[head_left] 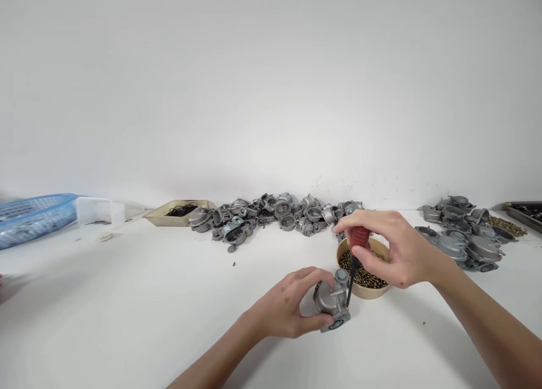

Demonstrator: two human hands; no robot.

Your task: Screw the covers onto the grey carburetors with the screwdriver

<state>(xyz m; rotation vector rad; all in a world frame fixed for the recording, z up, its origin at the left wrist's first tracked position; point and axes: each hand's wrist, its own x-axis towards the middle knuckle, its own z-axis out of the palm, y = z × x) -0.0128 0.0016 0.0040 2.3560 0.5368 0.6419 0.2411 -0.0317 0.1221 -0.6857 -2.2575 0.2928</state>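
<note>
My left hand point(292, 301) grips a grey metal carburetor body point(328, 298) low over the white table, with thumb and fingers around its left side. A red-handled screwdriver point(359, 239) is held in my right hand point(396, 248), fingers closed around the handle. Its dark shaft slants down, and the tip meets the right side of the carburetor body near its lower edge. Just behind stands a round tan tub point(368, 292) filled with small brass-coloured screws point(368, 279). The screwdriver and my right hand cover part of the tub.
A heap of similar metal bodies point(283, 208) lies along the wall, with another pile point(466, 236) at right beside loose brass parts point(506, 226). A tray of black rings point(180, 209), a white container point(100, 211) and a blue basket point(38, 217) stand left. A dark tray point(525, 214) sits far right.
</note>
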